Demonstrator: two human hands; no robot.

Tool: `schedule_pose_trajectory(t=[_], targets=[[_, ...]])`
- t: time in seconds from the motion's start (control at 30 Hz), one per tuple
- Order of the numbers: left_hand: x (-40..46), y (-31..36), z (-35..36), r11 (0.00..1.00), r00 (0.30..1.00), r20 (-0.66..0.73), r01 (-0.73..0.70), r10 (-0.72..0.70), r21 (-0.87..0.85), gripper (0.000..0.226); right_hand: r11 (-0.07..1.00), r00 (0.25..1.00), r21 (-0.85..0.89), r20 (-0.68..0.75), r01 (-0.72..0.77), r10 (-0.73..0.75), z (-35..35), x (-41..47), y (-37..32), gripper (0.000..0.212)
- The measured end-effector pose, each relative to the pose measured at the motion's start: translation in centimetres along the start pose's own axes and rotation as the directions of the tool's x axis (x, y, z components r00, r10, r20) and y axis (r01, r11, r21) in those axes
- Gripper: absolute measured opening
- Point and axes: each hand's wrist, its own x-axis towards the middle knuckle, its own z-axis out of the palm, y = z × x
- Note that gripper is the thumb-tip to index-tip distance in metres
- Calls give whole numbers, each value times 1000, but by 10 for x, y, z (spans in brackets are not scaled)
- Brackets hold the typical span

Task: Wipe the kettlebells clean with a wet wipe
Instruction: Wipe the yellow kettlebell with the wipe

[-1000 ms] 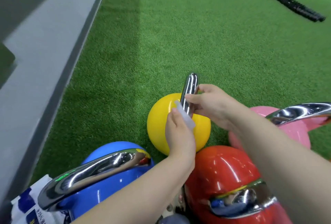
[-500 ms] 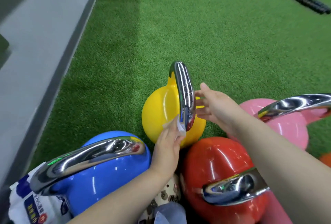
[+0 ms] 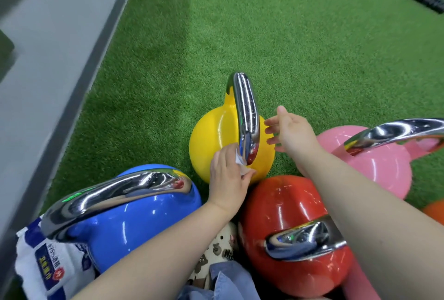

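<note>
At the left edge a grey concrete border [image 3: 48,64] runs far along the green artificial turf [image 3: 288,35], and near it a white-and-blue wipes packet [image 3: 48,273] lies under the glossy blue kettlebell [image 3: 134,223]. The left hand [image 3: 228,177] pinches a white wet wipe [image 3: 240,159] against the near end of the chrome handle [image 3: 247,117] of the round yellow kettlebell [image 3: 216,136]. The right hand [image 3: 292,131] hovers beside that handle with fingers spread, over the shiny red kettlebell [image 3: 283,206] and pale pink kettlebell [image 3: 374,165]; beyond them the turf lies open.

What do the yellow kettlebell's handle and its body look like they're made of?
The handle looks like polished chrome-plated metal: it mirrors its surroundings with sharp bright streaks. The yellow body shows a smooth, even, softly glossy coat, probably vinyl or paint over metal; the core cannot be seen.
</note>
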Motion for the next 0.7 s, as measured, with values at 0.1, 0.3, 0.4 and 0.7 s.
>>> schedule_pose_trajectory(t=[0.1,0.3,0.4,0.7], targets=[[-6,-6,-1,1000,1000,-8,-10,10,23,85,1000,1000,-4,-11,7,-7,-1,-1,-1,48],[-13,-6,-11,960,993,45,113,-105,-257,67,1000,1000,-14,-7,22,-22,-1,-1,-1,48],[-8,4,-20,892,963,70,267,-260,-365,57,999,999,-24,-8,48,-48,0,0,-1,49],[27,33,-19,802,931,226,361,-285,-477,31,996,996,-25,-10,90,-90,3,2,1,46]])
